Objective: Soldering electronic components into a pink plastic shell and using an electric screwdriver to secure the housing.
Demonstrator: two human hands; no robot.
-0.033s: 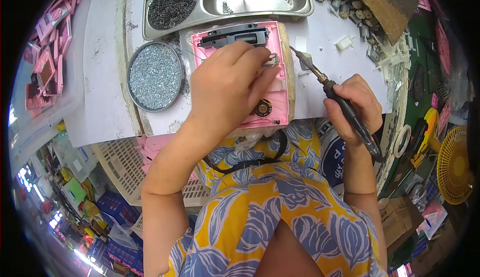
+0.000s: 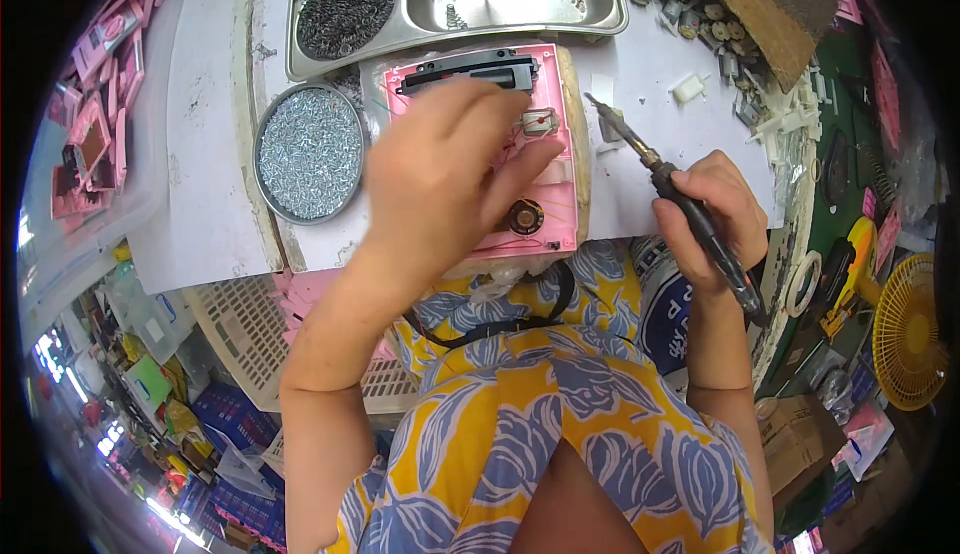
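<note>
My left hand (image 2: 435,169) is over a pink plastic casing (image 2: 562,204), its thumb and forefinger apart with nothing visible between them. The other fingers are partly hidden behind the hand. In the casing are a black plastic mechanism (image 2: 480,74), a small white part with thin wires (image 2: 540,121) just past my fingertips, and a small round speaker (image 2: 525,217). My right hand (image 2: 715,219) is wrapped around the black handle of a soldering iron (image 2: 690,209). The iron's tip points up and left, to the right of the casing and apart from it.
A round dish of small silvery screws (image 2: 310,154) stands left of the casing. Behind it lies a metal tray (image 2: 510,29) with dark springs. Small motors (image 2: 715,29) and white plastic parts (image 2: 790,124) are piled at right. Pink pieces (image 2: 95,134) fill a bin at far left.
My left hand has drawn back slightly to the left, and its thumb and forefinger have parted, uncovering the white part. The soldering iron has shifted slightly to the right.
</note>
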